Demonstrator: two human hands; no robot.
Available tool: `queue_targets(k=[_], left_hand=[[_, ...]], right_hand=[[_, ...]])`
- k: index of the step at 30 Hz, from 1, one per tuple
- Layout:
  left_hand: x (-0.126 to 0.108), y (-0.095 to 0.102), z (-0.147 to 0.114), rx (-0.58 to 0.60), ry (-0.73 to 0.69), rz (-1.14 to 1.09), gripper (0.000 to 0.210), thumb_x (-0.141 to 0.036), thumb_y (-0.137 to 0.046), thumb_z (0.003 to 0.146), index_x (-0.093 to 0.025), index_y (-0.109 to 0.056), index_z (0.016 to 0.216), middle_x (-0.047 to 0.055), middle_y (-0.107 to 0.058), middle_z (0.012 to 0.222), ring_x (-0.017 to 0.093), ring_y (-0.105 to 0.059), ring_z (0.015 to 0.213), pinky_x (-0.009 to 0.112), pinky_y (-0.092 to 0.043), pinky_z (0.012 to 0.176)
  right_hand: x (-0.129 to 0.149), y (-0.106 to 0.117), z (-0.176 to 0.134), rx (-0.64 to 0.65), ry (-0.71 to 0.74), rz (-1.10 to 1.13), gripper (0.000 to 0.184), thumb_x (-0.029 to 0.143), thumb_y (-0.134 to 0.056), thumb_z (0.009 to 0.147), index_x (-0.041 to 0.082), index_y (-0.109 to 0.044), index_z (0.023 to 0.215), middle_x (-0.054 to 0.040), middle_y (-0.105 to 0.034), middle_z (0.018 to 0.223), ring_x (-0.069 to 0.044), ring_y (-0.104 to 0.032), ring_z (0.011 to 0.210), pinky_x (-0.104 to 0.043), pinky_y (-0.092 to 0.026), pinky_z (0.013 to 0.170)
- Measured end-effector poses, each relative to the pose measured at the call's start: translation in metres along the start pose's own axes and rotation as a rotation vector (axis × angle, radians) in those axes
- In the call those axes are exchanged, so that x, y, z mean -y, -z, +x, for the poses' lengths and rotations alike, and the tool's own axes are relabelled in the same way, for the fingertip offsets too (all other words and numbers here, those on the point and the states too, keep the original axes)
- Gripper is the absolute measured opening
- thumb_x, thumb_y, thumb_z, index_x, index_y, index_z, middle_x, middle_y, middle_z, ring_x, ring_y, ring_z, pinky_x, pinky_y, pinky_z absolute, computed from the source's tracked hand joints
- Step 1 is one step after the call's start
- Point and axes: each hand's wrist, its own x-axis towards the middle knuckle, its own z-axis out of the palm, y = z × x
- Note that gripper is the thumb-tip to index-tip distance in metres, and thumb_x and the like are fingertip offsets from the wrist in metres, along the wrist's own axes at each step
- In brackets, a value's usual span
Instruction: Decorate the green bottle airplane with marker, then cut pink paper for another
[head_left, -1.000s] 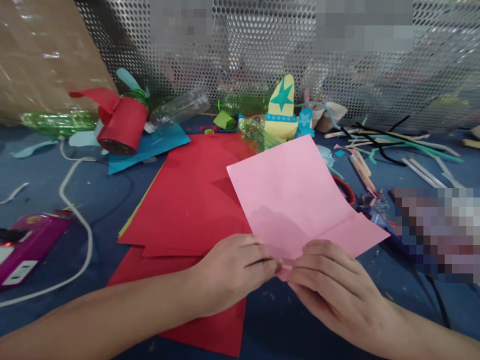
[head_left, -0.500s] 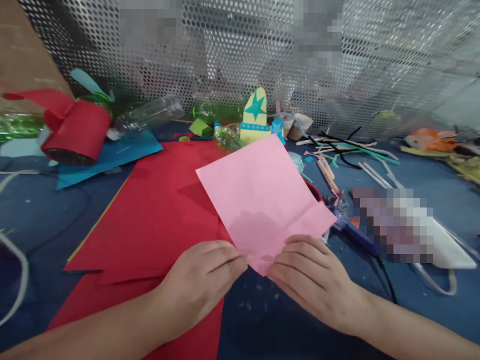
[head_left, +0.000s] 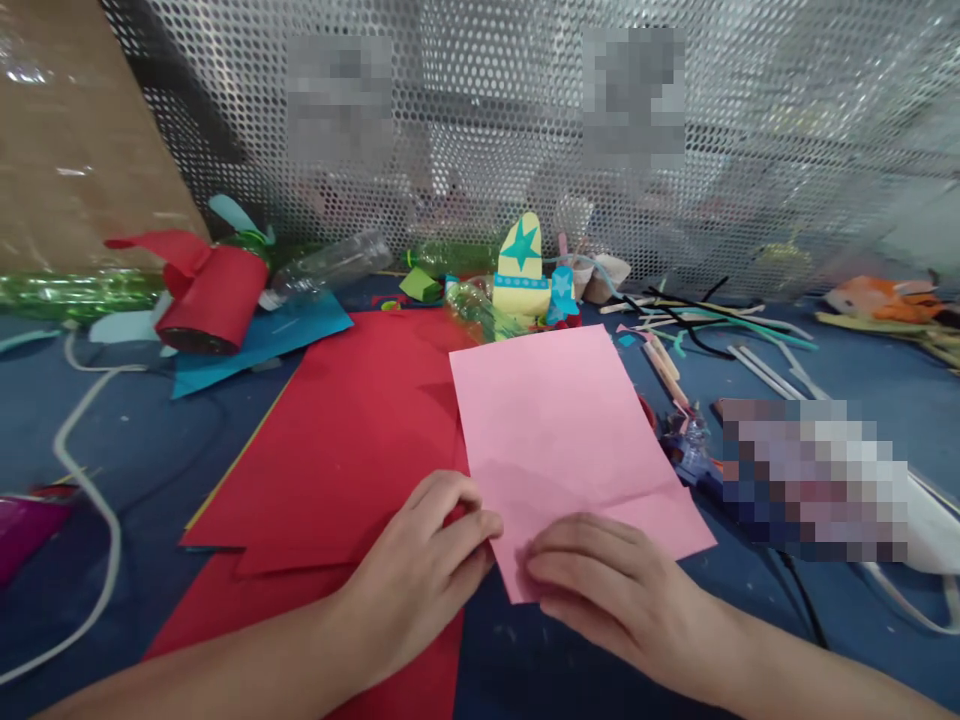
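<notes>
A sheet of pink paper (head_left: 555, 420) with a crease across its lower part lies before me, overlapping the red sheets. My left hand (head_left: 424, 560) is closed in a pinch at its lower left edge, fingertips and thumb together. On the near edge my right hand (head_left: 611, 590) is closed, its fingers curled over the paper and its thumb by the edge. Large red paper sheets (head_left: 345, 440) lie beneath and beside my left forearm.
A red paper-wrapped bottle (head_left: 214, 300) lies at the back left on blue paper (head_left: 300, 340). Beyond the pink sheet stands a yellow cutout with a star (head_left: 520, 265). Pipe cleaners (head_left: 705, 330) and a dark blue glue gun (head_left: 712, 485) lie to the right. A perforated metal screen (head_left: 487, 120) closes the back.
The pink paper has turned from a diamond angle to nearly straight and sits lower in view. Both hands have kept hold of it; the right hand's fingers now reach further over the sheet.
</notes>
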Motion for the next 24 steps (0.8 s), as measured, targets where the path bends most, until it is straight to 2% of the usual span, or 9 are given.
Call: queue_targets(k=[4, 7, 9, 12, 16, 18, 20, 22, 24], left_hand=[[0.010, 0.004, 0.001, -0.021, 0.036, -0.077, 0.027, -0.001, -0.041, 0.088, -0.021, -0.057, 0.094, 0.005, -0.061, 0.107, 0.018, -0.059, 0.104, 0.033, -0.051, 0.089], [0.016, 0.006, 0.002, -0.031, 0.060, -0.095, 0.032, 0.002, -0.037, 0.087, -0.022, -0.054, 0.100, 0.004, -0.065, 0.108, 0.017, -0.059, 0.112, 0.033, -0.050, 0.093], [0.017, 0.006, 0.003, -0.033, 0.095, -0.087, 0.032, 0.001, -0.037, 0.087, -0.022, -0.054, 0.101, 0.003, -0.066, 0.103, 0.017, -0.061, 0.106, 0.033, -0.051, 0.090], [0.015, 0.007, 0.002, -0.008, 0.132, -0.073, 0.027, -0.002, -0.040, 0.088, -0.022, -0.053, 0.101, 0.003, -0.064, 0.096, 0.017, -0.061, 0.095, 0.034, -0.051, 0.087], [0.012, 0.007, 0.001, 0.003, 0.075, -0.070, 0.033, 0.001, -0.039, 0.083, -0.021, -0.051, 0.103, 0.003, -0.062, 0.096, 0.019, -0.057, 0.097, 0.036, -0.049, 0.088], [0.012, 0.007, 0.000, 0.000, 0.058, -0.077, 0.035, 0.003, -0.041, 0.081, -0.021, -0.051, 0.104, 0.003, -0.061, 0.095, 0.019, -0.056, 0.096, 0.036, -0.049, 0.087], [0.013, 0.008, 0.000, 0.002, 0.069, -0.069, 0.033, 0.002, -0.044, 0.081, -0.021, -0.051, 0.104, 0.003, -0.059, 0.091, 0.019, -0.056, 0.091, 0.034, -0.049, 0.084], [0.016, 0.009, 0.000, 0.004, 0.078, -0.041, 0.034, 0.001, -0.045, 0.081, -0.019, -0.051, 0.107, 0.004, -0.059, 0.091, 0.019, -0.056, 0.089, 0.034, -0.050, 0.082], [0.019, 0.010, 0.000, 0.006, 0.069, -0.004, 0.041, -0.001, -0.045, 0.081, -0.018, -0.049, 0.118, 0.009, -0.061, 0.103, 0.022, -0.057, 0.098, 0.037, -0.050, 0.086]], right_hand=[[-0.012, 0.005, -0.002, 0.069, -0.172, -0.191, 0.044, 0.044, -0.059, 0.091, 0.013, -0.059, 0.122, -0.0155, -0.070, 0.114, -0.028, -0.066, 0.104, -0.045, -0.057, 0.085], [-0.018, 0.009, -0.006, 0.117, -0.259, -0.200, 0.063, 0.049, -0.075, 0.076, 0.012, -0.057, 0.124, -0.0127, -0.073, 0.100, -0.029, -0.068, 0.092, -0.048, -0.056, 0.080], [-0.019, 0.009, -0.007, 0.163, -0.289, -0.130, 0.056, 0.043, -0.081, 0.071, 0.016, -0.062, 0.116, -0.0075, -0.073, 0.090, -0.026, -0.067, 0.084, -0.045, -0.056, 0.078], [-0.018, 0.008, -0.009, 0.248, -0.358, -0.003, 0.035, 0.027, -0.083, 0.069, 0.023, -0.067, 0.100, -0.0033, -0.071, 0.089, -0.023, -0.066, 0.085, -0.040, -0.054, 0.079], [-0.015, 0.003, -0.012, 0.246, -0.454, 0.162, 0.024, 0.007, -0.070, 0.073, 0.023, -0.058, 0.085, -0.0015, -0.068, 0.095, -0.019, -0.065, 0.091, -0.031, -0.054, 0.079], [-0.014, 0.000, -0.013, 0.226, -0.510, 0.198, 0.022, 0.006, -0.064, 0.075, 0.024, -0.055, 0.085, -0.0006, -0.068, 0.092, -0.017, -0.066, 0.088, -0.028, -0.055, 0.076], [-0.014, 0.000, -0.014, 0.218, -0.530, 0.202, 0.025, 0.009, -0.062, 0.080, 0.025, -0.058, 0.099, -0.0004, -0.068, 0.089, -0.015, -0.068, 0.083, -0.025, -0.057, 0.071], [-0.013, 0.002, -0.012, 0.199, -0.435, 0.137, 0.026, 0.012, -0.058, 0.087, 0.025, -0.059, 0.109, -0.0011, -0.069, 0.088, -0.015, -0.069, 0.078, -0.023, -0.057, 0.066], [-0.010, 0.009, -0.009, 0.135, -0.252, 0.006, 0.020, 0.014, -0.051, 0.093, 0.024, -0.062, 0.105, -0.0016, -0.070, 0.086, -0.014, -0.068, 0.075, -0.023, -0.057, 0.065]])
